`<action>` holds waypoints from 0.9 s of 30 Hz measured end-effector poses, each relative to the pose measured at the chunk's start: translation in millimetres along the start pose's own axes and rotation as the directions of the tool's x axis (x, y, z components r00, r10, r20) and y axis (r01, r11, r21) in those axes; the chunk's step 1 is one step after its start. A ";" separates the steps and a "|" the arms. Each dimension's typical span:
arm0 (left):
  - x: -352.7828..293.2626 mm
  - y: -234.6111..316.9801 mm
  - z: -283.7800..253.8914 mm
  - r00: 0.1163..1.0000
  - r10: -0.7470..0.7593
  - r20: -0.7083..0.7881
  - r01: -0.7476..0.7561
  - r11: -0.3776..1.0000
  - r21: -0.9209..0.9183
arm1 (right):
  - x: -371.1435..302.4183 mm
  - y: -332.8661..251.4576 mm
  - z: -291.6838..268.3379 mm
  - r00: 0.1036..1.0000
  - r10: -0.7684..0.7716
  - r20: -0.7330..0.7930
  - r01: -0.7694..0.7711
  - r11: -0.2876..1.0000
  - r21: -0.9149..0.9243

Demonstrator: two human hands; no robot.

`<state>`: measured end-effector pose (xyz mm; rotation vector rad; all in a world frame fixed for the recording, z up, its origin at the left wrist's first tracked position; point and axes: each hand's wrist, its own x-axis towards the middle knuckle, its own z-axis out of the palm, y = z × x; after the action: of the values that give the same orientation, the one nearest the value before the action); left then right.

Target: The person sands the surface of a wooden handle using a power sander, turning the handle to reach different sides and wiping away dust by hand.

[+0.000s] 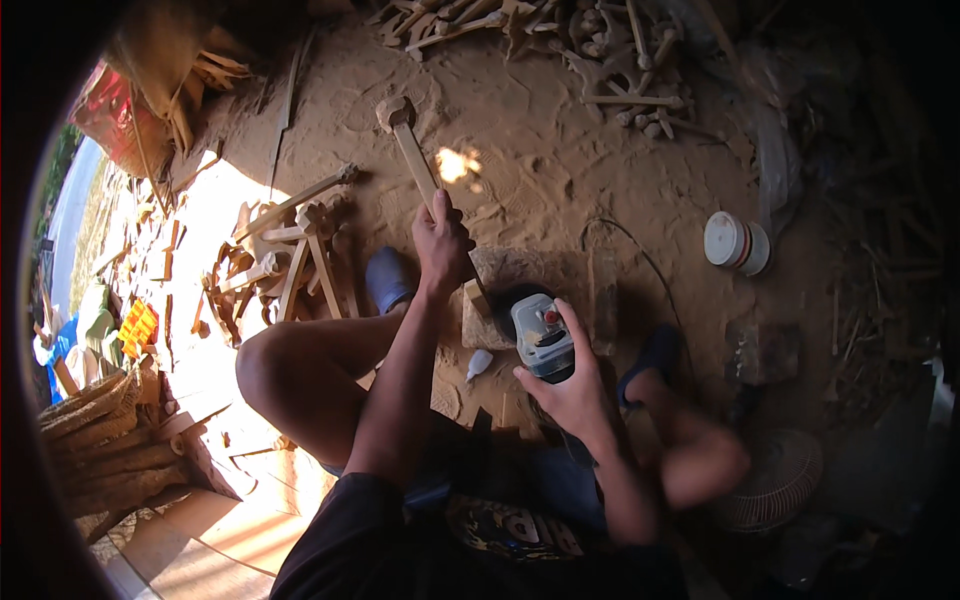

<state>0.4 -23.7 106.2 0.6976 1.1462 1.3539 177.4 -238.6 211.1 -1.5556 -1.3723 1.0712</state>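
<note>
My left hand [441, 243] is closed around a long wooden stick [414, 160] with a knobby carved head at its far end. The stick slants from the upper left toward the lower right, and its near end lies beside the round black disc of a grey power tool [541, 334] with a red button. My right hand [572, 390] grips the tool's near right side, thumb and index finger around its body. Under the disc is a dusty low block [596, 290]. Whether the stick's end touches the disc, I cannot tell.
Several similar wooden pieces [290, 250] lie piled at left, with more wood [640, 70] at the far side. A small white bottle-like thing [479, 364] rests before the block. A dark cord [650, 256], a white tub [727, 240] and a fan [777, 480] are at right.
</note>
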 end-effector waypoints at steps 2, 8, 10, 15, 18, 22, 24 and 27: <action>0.8 2.0 -0.6 0.999 -0.003 -0.038 0.004 1.000 0.014 | -10.9 1.5 -2.2 0.999 0.019 -0.032 -0.019 1.000 -0.007; -10.9 1.2 1.9 0.927 0.167 -0.335 -0.141 0.985 0.102 | -13.5 10.6 -24.9 0.983 -0.005 -0.181 -0.001 0.999 -0.033; -14.9 -2.6 3.8 0.915 0.171 -0.365 -0.145 0.985 0.096 | -8.1 12.8 -29.3 0.978 -0.036 -0.204 0.038 0.999 0.004; -20.4 -8.3 6.6 0.882 0.194 -0.430 -0.160 0.981 0.114 | -5.3 8.1 -26.8 0.982 0.003 -0.187 -0.013 0.999 -0.048; -16.4 -17.2 1.0 0.845 0.256 -0.470 -0.222 0.967 0.127 | -6.6 6.1 -20.8 0.985 0.040 -0.167 -0.050 0.997 -0.053; -16.9 -25.8 3.9 0.819 0.295 -0.492 -0.250 0.956 0.156 | -8.1 6.9 -19.1 0.984 0.095 -0.148 -0.109 0.990 -0.084; -17.7 -26.4 3.9 0.818 0.289 -0.497 -0.237 0.957 0.166 | -8.7 12.0 -16.0 0.985 0.077 -0.157 -0.091 0.992 -0.085; -17.3 -27.6 0.2 0.817 0.301 -0.491 -0.241 0.953 0.183 | -8.4 13.1 -13.8 0.986 0.076 -0.151 -0.091 0.991 -0.096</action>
<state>13.6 -44.5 84.9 0.6097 1.6046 1.8003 194.2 -248.8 204.2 -1.7448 -1.2885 0.9283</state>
